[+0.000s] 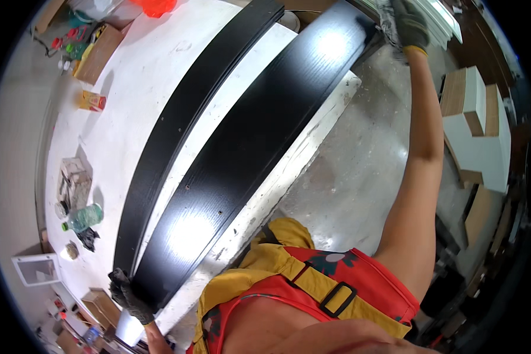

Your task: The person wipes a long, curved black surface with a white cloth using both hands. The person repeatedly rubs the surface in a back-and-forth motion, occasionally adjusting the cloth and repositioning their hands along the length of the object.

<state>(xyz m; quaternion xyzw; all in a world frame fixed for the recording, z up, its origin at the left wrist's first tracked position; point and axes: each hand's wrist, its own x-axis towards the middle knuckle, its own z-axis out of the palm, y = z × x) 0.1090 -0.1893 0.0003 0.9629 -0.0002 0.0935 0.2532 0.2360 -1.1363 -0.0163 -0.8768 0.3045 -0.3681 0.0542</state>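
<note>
A wide black board [242, 141] with a glossy wood-grain face lies along the near edge of the white table, with small holes in its surface. A narrower black board [177, 130] lies beside it, apart along most of its length. My left hand [131, 298], in a dark glove, grips the near left end of the wide board, close to the narrow board's end. Beyond the wide board's far right corner, my right hand [412, 26] is stretched out in a dark glove with a yellow cuff. Its fingers are closed on a fuzzy grey rag [389, 30].
On the white table [133, 94] stand a green-capped bottle [84, 218], a small box of tools [74, 180], a red-and-yellow carton [92, 101] and a cardboard box [99, 54]. White panels [478, 130] are stacked on the right, past the grey floor [360, 159].
</note>
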